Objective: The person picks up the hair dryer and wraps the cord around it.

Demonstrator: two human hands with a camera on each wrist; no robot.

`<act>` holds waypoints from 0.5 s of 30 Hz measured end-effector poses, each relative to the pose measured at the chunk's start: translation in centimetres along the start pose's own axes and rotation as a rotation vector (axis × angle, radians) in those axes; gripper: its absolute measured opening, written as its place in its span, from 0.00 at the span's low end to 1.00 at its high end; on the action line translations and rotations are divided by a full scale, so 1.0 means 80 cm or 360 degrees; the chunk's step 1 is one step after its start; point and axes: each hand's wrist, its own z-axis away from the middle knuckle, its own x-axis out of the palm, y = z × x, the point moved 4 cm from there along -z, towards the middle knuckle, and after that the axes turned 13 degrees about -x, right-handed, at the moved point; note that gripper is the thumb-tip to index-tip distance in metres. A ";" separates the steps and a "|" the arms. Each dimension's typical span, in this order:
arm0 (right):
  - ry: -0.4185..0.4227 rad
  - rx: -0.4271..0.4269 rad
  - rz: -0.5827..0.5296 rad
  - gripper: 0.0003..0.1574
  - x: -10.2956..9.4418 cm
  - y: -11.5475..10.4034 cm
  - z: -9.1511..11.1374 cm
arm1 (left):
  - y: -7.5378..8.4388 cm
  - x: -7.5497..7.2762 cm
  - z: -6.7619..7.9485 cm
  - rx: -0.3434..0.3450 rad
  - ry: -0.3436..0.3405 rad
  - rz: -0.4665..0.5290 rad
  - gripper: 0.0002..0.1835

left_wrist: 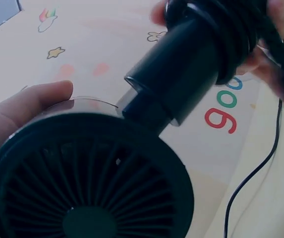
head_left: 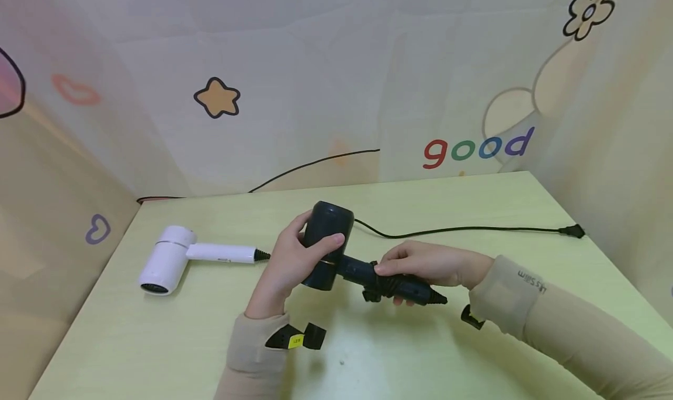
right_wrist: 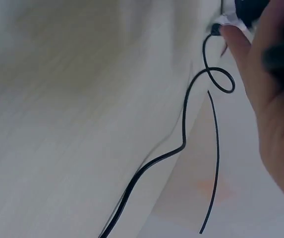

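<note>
A dark hair dryer (head_left: 327,230) is held above the table in both hands. My left hand (head_left: 286,265) grips its barrel, thumb across the near face and the other fingers mostly hidden behind. My right hand (head_left: 426,263) holds the handle, where a black cord (head_left: 388,284) is wound in several turns; fingertips show below it. In the left wrist view the ribbed round grille (left_wrist: 89,173) at the barrel's end faces the camera. The right wrist view catches the right hand (right_wrist: 275,99) only at its edge, the grip itself cut off. A white hair dryer (head_left: 167,260) lies at the left.
Another black cord (head_left: 468,229) runs across the back of the pale table (head_left: 184,341) to a plug (head_left: 572,231) near the right edge. Its left part passes behind the hands, so its origin is hidden. A printed cloth (head_left: 315,96) hangs behind the table.
</note>
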 end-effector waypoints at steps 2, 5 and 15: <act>0.0013 -0.0002 -0.0024 0.24 0.000 0.002 0.005 | 0.000 0.007 -0.001 0.0001 -0.0009 -0.0019 0.38; -0.0029 -0.0019 -0.0018 0.25 0.000 0.002 0.014 | 0.001 0.018 -0.003 -0.0003 -0.0059 -0.0022 0.38; -0.0110 0.0046 0.0017 0.23 -0.018 0.006 0.048 | 0.021 0.064 -0.020 -0.0011 -0.0376 -0.0142 0.37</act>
